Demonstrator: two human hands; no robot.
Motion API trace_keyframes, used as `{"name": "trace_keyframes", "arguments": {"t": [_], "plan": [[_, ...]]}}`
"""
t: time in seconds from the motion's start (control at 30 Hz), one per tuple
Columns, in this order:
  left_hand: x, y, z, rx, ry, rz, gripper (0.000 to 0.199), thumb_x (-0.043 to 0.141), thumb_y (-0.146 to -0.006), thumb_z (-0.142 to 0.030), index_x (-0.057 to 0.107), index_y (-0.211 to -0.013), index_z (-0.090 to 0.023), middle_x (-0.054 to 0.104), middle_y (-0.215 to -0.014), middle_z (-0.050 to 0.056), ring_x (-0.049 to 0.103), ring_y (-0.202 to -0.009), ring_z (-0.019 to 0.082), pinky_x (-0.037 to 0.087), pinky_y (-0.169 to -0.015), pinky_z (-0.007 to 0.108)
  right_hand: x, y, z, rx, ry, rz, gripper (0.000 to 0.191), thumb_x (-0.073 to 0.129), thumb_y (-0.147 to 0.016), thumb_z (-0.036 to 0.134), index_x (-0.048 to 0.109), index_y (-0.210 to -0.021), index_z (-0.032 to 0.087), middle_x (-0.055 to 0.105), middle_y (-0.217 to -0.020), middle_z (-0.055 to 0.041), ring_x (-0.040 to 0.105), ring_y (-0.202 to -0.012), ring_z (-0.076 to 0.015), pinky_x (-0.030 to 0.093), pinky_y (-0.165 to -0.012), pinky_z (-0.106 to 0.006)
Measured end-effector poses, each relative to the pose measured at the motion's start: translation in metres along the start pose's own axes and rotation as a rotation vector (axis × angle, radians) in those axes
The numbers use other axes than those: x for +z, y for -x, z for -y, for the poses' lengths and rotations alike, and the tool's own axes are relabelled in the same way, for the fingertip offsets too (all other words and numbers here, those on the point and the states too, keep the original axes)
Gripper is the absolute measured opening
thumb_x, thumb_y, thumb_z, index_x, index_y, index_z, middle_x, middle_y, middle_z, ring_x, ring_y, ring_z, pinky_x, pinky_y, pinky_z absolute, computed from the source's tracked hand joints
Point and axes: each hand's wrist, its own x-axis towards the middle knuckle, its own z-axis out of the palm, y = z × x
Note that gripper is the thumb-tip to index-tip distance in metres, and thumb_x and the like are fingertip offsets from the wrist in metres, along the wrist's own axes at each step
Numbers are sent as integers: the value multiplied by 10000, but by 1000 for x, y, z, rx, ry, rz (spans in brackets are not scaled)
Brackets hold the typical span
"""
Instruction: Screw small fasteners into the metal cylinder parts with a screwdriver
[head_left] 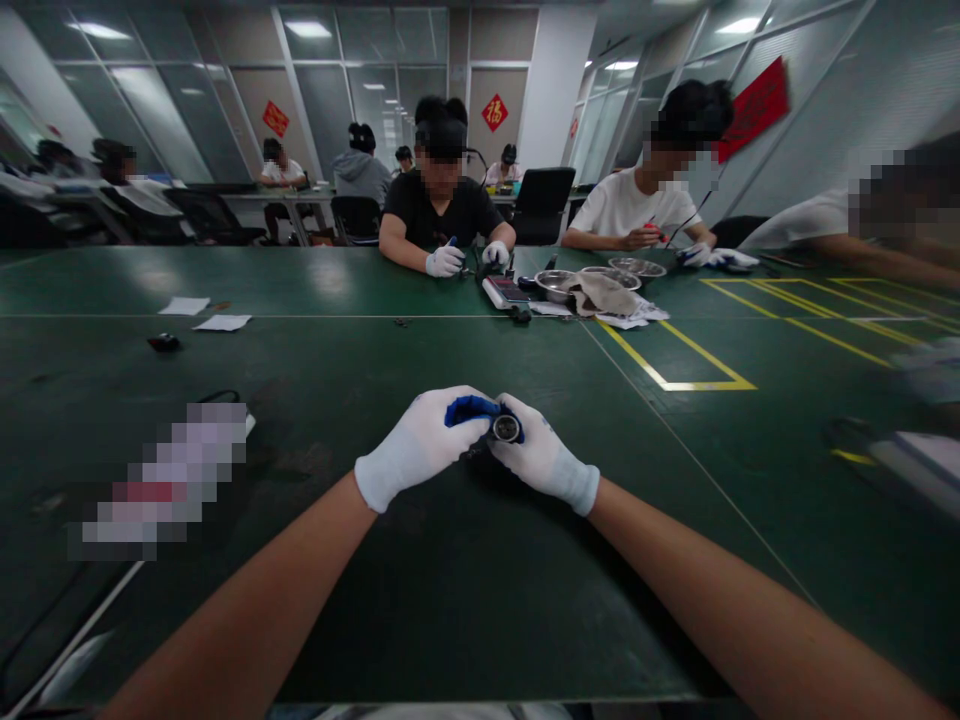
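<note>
While part (506, 429) in hand (538, 446), 福 (495, 113) beyond

Glass partitions (360, 95) in pale frames line the far side, a white pillar (555, 110) among them, red diamond-shaped papers (495, 112) on beige panels. Ceiling lights (309, 29) glow overhead. Black chairs (546, 200) stand beyond the broad green desk (420, 620), its top marked with yellow tape (709, 386).
</note>
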Motion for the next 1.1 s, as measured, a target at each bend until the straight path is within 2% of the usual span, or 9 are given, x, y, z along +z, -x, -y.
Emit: {"name": "trace_keyframes", "arguments": {"t": [0.2,0.33,0.53,0.7,0.93,1.1], "plan": [[-3,-1,-1,-30,77,-3,198,702,-895,-153,737,-1090,-150,794,-1107,67,743,-1064,223,585,-1010,385,0,0,-2,3,-5,4,162,622,-750,229,465,-787,244,556,-713,46,520,-651,-139,398,-589,-279],[-3,-2,1,6,-9,-29,172,684,-915,-170,740,-1078,-171,789,-1082,53,737,-1054,223,587,-1003,399,0,0,-2,-29,19,-14,144,612,-750,231,481,-808,241,566,-760,31,537,-684,-152,427,-623,-294],[-1,-2,5,104,-137,-69,109,724,-897,-188,781,-991,-182,744,-1071,59,720,-995,212,592,-956,377,-1,0,-1,-79,80,-28,185,599,-742,216,423,-786,252,499,-730,46,472,-643,-140,380,-595,-286],[4,-1,3,114,-144,2,101,715,-911,-183,803,-961,-196,717,-1028,44,712,-966,198,597,-911,339,0,0,0,-105,89,3,171,590,-746,227,426,-788,251,495,-723,40,471,-629,-145,369,-585,-294],[11,0,3,113,-211,81,119,720,-907,-166,810,-980,-196,714,-1103,55,706,-1032,211,595,-974,350,5,1,1,-163,83,20,184,624,-814,248,443,-782,242,527,-744,27,498,-645,-139,392,-596,-287],[11,-1,-5,93,-356,110,129,695,-930,-188,810,-989,-197,705,-1120,62,697,-1029,219,592,-973,363,6,0,2,-156,77,12,214,648,-805,235,437,-773,244,526,-734,33,498,-642,-135,413,-608,-288]]}}
